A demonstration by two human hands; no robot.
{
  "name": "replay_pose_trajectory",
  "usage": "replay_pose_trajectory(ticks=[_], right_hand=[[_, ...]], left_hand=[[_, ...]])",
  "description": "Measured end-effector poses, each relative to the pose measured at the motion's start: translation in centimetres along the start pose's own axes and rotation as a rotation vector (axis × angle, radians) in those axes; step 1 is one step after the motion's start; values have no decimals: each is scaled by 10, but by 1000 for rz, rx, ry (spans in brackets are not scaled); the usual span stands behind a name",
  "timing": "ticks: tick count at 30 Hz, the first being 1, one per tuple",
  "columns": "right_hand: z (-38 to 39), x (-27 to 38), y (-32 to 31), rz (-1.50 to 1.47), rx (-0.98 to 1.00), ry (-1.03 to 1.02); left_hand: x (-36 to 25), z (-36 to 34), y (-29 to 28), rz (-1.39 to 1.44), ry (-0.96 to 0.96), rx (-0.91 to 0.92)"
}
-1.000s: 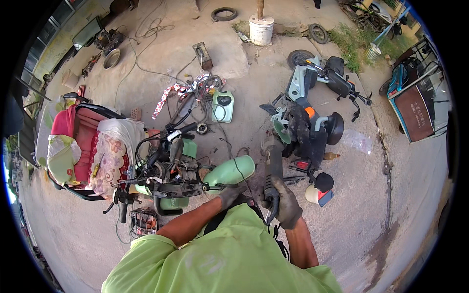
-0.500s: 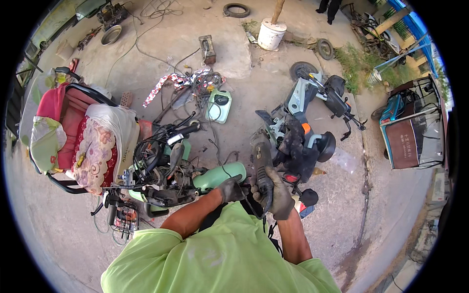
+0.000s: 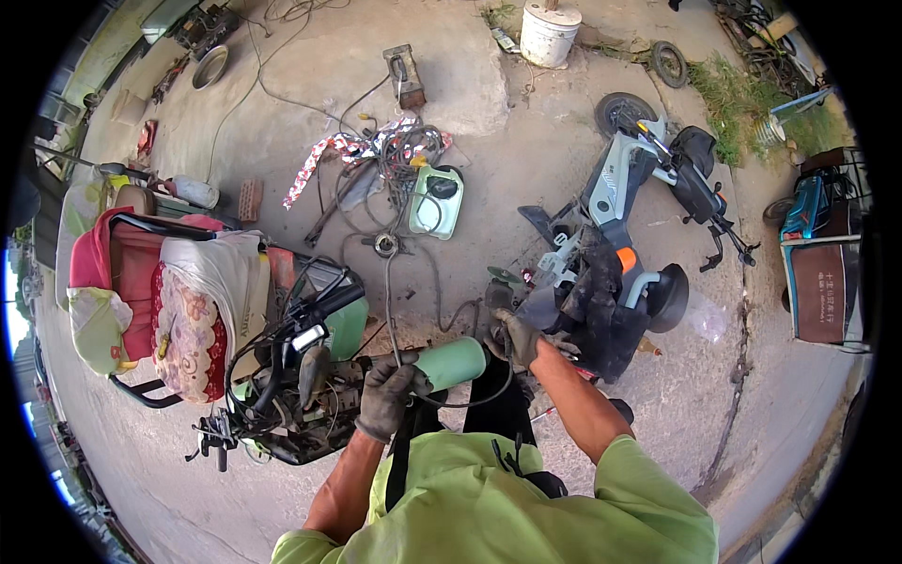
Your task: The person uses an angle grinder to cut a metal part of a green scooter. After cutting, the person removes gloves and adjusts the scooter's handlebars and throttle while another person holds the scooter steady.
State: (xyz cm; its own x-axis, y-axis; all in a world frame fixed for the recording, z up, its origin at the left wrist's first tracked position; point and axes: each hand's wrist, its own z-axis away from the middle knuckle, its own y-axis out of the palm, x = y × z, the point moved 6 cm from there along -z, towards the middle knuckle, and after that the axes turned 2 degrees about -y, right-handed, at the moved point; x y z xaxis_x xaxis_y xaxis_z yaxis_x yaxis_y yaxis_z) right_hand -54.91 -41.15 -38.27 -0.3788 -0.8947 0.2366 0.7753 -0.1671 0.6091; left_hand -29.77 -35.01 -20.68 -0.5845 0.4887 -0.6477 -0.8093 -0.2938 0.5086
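Head view on my feed: left hand [image 3: 383,402] wears a grey glove, fingers curled in and pinching the cable [image 3: 389,305] near the thumb. Cable runs down to those fingers from the ground beyond them, then sags in a loop across toward the right hand [image 3: 520,340]. Right hand, same kind of glove, has its fingers folded round the dark power tool [image 3: 498,296]; tool head sits just past the fingertips, pointing away from the wearer. Can't tell how tight that grip is, far side of the fingers is hidden from me.

Between the two sets of fingers: green curved panel [image 3: 454,365], near end just beside the left fingertips. Can't tell if they touch.

Left of the left fingers I've got a stripped vehicle frame [image 3: 319,404] with handlebars and loose wiring, then a floral cover [image 3: 188,329] and a pink seat [image 3: 92,252] further out. Straight beyond the left fingers: tangle of cables [image 3: 399,155] by a red-and-white patterned cloth [image 3: 305,177], pale green shell [image 3: 437,205] just right of it, boxy unit [image 3: 406,80] further off.

Beyond and right of the right fingers: grey-blue scooter [image 3: 611,183], orange reflector [image 3: 627,259] on its nearer part. White bucket [image 3: 548,38] well beyond; brown-sided three-wheeler [image 3: 827,291] well off to the right.
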Motion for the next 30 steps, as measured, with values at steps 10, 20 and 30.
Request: replay_pose_trajectory(ticks=[10,20,30], right_hand=[[-199,48,-180,118,-539,195],[-306,85,-240,198,-651,69],[-399,74,-326,-48,-626,-69]], left_hand=[[80,-55,23,-18,-4,-19],[167,-128,-4,321,-128,-43],[199,-152,-56,466,-226,-257]])
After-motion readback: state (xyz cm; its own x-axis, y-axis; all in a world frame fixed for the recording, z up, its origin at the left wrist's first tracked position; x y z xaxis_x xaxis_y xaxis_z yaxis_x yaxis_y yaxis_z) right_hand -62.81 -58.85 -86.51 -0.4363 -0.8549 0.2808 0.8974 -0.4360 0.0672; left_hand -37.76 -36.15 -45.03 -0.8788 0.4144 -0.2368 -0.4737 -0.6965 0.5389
